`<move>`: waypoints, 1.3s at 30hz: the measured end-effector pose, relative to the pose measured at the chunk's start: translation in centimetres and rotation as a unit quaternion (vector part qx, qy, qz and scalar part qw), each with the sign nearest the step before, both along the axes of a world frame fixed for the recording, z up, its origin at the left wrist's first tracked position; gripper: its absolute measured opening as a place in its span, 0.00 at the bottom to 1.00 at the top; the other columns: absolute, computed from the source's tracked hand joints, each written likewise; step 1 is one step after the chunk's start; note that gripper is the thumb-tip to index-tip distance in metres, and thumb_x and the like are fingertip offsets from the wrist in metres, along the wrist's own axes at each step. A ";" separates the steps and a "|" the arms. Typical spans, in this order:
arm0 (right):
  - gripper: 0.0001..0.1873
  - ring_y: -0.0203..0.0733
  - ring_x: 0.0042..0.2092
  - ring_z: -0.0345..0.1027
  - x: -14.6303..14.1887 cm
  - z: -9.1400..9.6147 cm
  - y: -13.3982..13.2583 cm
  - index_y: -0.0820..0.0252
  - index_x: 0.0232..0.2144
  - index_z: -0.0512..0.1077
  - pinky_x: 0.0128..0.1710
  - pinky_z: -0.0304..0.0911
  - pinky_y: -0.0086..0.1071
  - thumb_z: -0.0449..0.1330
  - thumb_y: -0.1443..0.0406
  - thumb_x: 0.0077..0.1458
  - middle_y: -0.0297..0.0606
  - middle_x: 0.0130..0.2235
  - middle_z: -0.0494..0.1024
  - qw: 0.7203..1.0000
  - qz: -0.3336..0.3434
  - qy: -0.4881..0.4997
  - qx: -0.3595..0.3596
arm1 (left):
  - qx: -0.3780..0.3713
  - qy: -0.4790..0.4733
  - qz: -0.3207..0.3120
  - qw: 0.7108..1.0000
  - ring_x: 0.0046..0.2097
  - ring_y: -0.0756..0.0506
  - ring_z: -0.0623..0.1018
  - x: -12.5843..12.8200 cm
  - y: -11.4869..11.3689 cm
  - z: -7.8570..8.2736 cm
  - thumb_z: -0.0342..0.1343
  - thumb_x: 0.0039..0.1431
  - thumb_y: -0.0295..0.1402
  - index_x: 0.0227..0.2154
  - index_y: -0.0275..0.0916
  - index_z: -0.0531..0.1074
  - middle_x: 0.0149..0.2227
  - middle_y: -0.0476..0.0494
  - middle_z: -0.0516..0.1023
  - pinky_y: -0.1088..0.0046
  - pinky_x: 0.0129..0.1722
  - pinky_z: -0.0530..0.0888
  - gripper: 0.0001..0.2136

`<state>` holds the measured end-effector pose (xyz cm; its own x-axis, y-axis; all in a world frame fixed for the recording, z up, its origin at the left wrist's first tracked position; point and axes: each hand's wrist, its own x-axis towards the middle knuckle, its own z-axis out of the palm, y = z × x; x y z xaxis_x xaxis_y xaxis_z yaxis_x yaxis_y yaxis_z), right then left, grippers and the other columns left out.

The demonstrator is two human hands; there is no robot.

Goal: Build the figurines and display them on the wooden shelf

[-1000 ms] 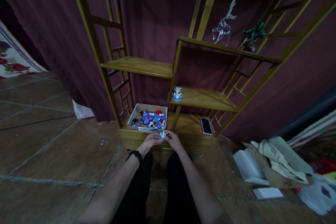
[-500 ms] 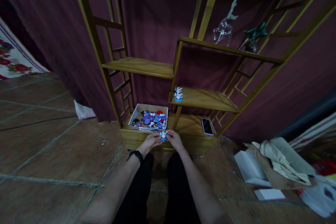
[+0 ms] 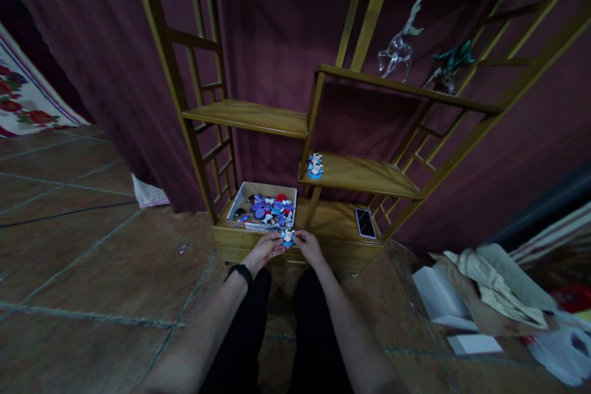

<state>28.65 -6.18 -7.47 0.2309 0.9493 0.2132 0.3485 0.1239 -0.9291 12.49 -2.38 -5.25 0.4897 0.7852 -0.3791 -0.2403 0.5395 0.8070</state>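
Between my two hands is a small figurine [image 3: 288,237] with a blue round base, held upright just in front of the shelf's low front edge. My left hand [image 3: 266,249] grips it from the left, fingers closed at its side. From the right, my right hand [image 3: 308,245] pinches it with the fingertips. Just beyond sits an open cardboard box [image 3: 237,202] filled with several small figurines and purple, blue and red round pieces. Similar blue-based figurines [image 3: 315,167] stand at the left end of the middle shelf [image 3: 364,173].
A phone [image 3: 365,223] lies on the bottom shelf at right. Higher up stand a clear glass deer [image 3: 397,54] and a green ornament [image 3: 449,68]. White boxes [image 3: 441,295], cloth [image 3: 492,286] and a plastic bag [image 3: 566,348] lie on the floor at right.
The view has shifted very slightly. Both hands stay in place around the figurine, and nothing has been taken up or put down.
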 end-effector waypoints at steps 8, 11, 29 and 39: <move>0.08 0.38 0.34 0.70 0.1 0.1 0.0 0.57 0.29 0.72 0.39 0.64 0.33 0.57 0.61 0.47 0.34 0.32 0.77 0.999 -0.014 -0.026 -0.013 | -0.009 -0.007 0.005 1.000 0.28 0.49 0.78 0.0 -0.1 0.2 0.61 0.47 0.23 0.35 0.33 0.70 0.27 0.42 0.78 0.76 0.30 0.74 0.10; 0.07 0.38 0.33 0.69 0.1 0.2 -0.1 0.57 0.28 0.72 0.38 0.64 0.33 0.57 0.61 0.46 0.33 0.31 0.77 0.999 -0.028 -0.023 -0.020 | -0.006 -0.008 0.010 1.000 0.29 0.49 0.78 -0.1 0.0 0.1 0.62 0.45 0.26 0.36 0.35 0.71 0.29 0.43 0.78 0.74 0.33 0.74 0.13; 0.07 0.40 0.35 0.71 0.4 -0.8 0.4 0.57 0.29 0.72 0.39 0.64 0.33 0.58 0.62 0.45 0.33 0.32 0.77 1.000 0.002 -0.007 -0.021 | 0.037 0.035 0.039 0.998 0.28 0.51 0.76 -0.4 0.0 -0.3 0.67 0.36 0.26 0.28 0.34 0.72 0.27 0.46 0.77 0.77 0.31 0.71 0.13; 0.10 0.39 0.35 0.70 -0.1 0.1 0.0 0.57 0.33 0.72 0.38 0.65 0.33 0.57 0.60 0.47 0.33 0.32 0.77 0.999 0.022 0.026 -0.029 | 0.038 0.042 0.039 0.998 0.25 0.54 0.74 -0.2 0.0 -0.3 0.68 0.33 0.29 0.27 0.36 0.71 0.25 0.50 0.76 0.80 0.28 0.69 0.15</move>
<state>28.52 -6.18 -7.41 0.1989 0.9690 0.1463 0.2947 0.0833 -0.9520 12.25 -2.42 -5.59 0.3950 0.8475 -0.3546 -0.2088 0.4587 0.8637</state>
